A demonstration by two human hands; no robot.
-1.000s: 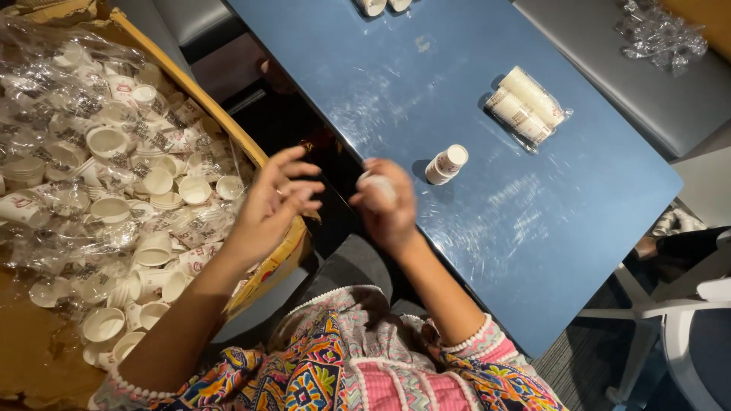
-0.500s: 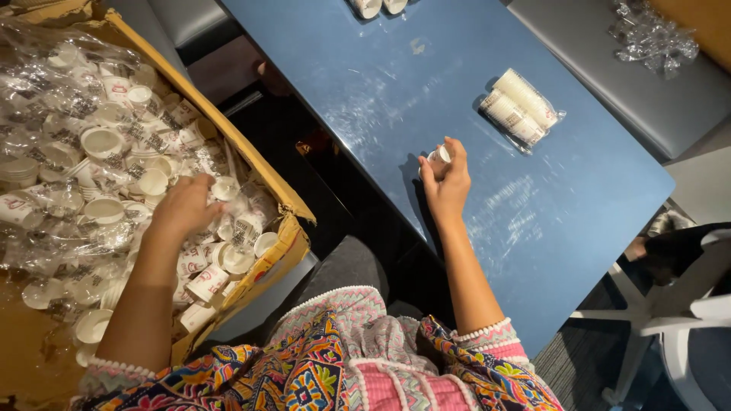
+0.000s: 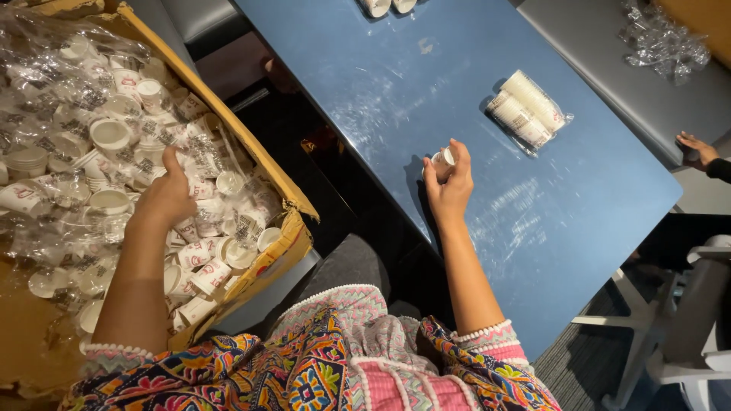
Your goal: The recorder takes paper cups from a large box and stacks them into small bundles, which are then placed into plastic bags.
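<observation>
My right hand (image 3: pixel 449 186) rests on the blue table (image 3: pixel 381 84), its fingers closed around a short stack of small white paper cups (image 3: pixel 442 160) lying on its side. My left hand (image 3: pixel 165 199) reaches down into the cardboard box (image 3: pixel 278 190) on my left, fingers curled among loose white paper cups (image 3: pixel 205 259); whether it grips one is hidden. A plastic-wrapped pack of white cups (image 3: pixel 527 108) lies on the table beyond my right hand.
Clear plastic wrapping (image 3: pixel 53 91) covers much of the box. More cups (image 3: pixel 387 6) sit at the table's far edge. Crumpled plastic (image 3: pixel 662 42) lies on a grey surface at the back right. Another person's hand (image 3: pixel 697 148) shows at the right; a chair (image 3: pixel 685 327) stands below it.
My left hand went from in front of me down into the box. My right hand carried cups out to the stack on the table and now holds it.
</observation>
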